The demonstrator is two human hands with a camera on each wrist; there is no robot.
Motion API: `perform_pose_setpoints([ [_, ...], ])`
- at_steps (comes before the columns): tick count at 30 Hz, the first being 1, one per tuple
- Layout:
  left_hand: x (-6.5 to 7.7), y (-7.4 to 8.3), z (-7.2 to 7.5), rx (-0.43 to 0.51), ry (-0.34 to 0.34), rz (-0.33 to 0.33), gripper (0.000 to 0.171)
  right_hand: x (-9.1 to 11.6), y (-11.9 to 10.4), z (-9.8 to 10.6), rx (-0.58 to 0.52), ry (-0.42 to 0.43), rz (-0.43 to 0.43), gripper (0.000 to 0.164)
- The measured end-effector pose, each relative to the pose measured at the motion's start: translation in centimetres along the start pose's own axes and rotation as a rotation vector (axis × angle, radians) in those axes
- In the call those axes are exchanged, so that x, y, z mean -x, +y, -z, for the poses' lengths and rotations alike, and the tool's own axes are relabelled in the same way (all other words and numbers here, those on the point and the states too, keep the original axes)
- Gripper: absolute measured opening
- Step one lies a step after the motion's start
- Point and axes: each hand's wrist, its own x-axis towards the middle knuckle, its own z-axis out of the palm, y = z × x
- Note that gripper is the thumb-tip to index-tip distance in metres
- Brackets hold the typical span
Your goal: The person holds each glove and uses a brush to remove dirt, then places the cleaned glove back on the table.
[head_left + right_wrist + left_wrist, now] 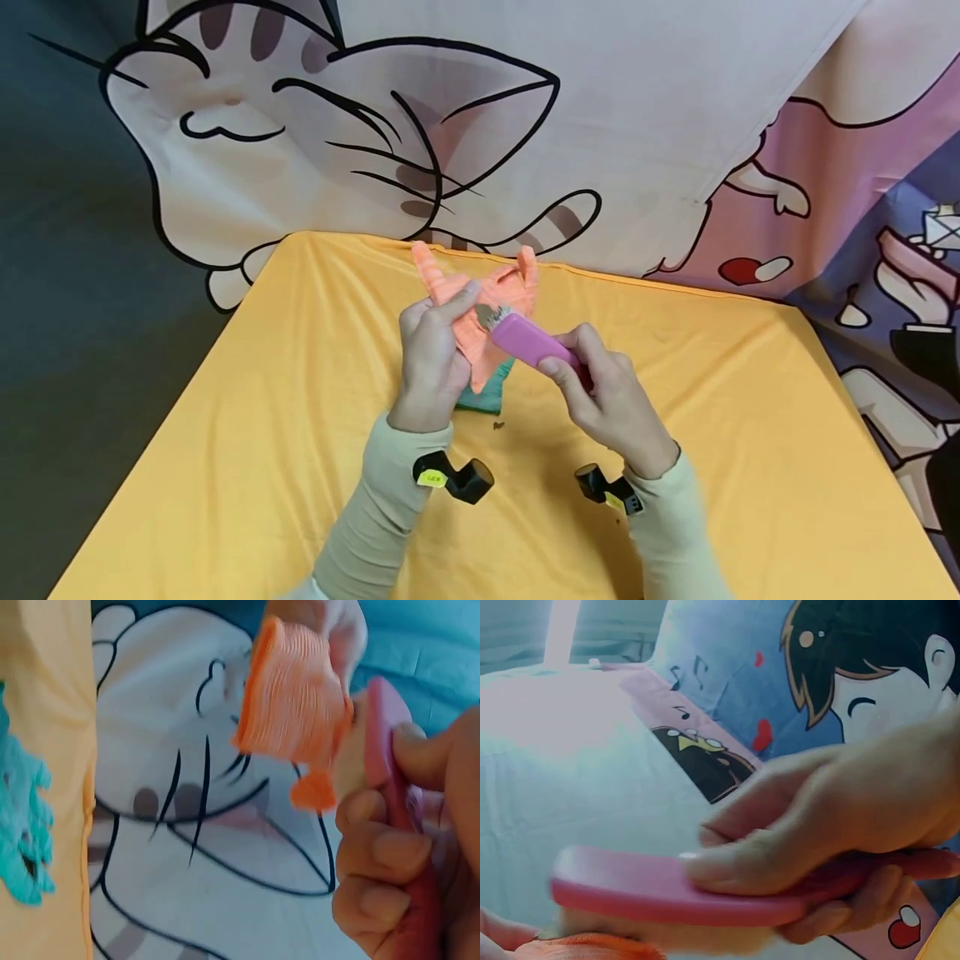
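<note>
My left hand [431, 358] holds up an orange ribbed cloth [468, 321] with narrow, finger-like ends; its exact kind is unclear. A brown patch shows on the cloth near the left thumb. My right hand [611, 392] grips the handle of a pink brush [532, 337], thumb along its back. Pale bristles [667, 934] touch or nearly touch the orange cloth [585, 949] in the left wrist view. In the right wrist view, the brush [382, 735] stands beside the cloth [296, 697]. Below lies a teal cloth [487, 396], partly hidden by the orange one.
A yellow cloth [285, 433] covers the table. Small brown crumbs [498, 426] lie on it in front of the teal cloth. Behind the table's far edge hangs a backdrop with a cartoon cat [300, 183]. Each wrist wears a small black camera [468, 481].
</note>
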Motion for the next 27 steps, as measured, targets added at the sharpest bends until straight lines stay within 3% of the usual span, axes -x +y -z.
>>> perform_pose_setpoints([
  [3,-0.2,0.1,0.1,0.042,0.005,-0.028,0.029,0.2,0.6,0.7,0.008,-0.022,0.008,0.015],
  [6,-0.3,0.0,0.3,0.02,0.007,-0.085,0.031,0.3,0.8,1.4,-0.006,0.023,0.016,0.013],
  [12,-0.5,-0.9,0.2,-0.23,-0.038,-0.304,0.023,-0.2,0.2,1.1,-0.205,0.202,0.018,0.016],
  [16,-0.1,-2.1,-0.6,-0.347,-0.175,-0.357,0.025,-0.9,-0.3,-0.5,-0.232,0.22,-0.026,0.013],
  [19,-0.1,-2.4,-0.9,-0.33,-0.187,-0.312,0.026,-1.1,-0.3,-1.4,-0.136,0.208,-0.058,0.011],
  [24,-0.6,-1.2,-0.1,-0.246,-0.024,-0.186,0.019,-0.7,0.2,-2.0,-0.008,0.143,-0.064,0.014],
  [27,-0.7,0.4,0.7,-0.233,0.047,-0.183,0.017,-0.3,0.7,-1.9,0.007,0.111,-0.079,0.013],
])
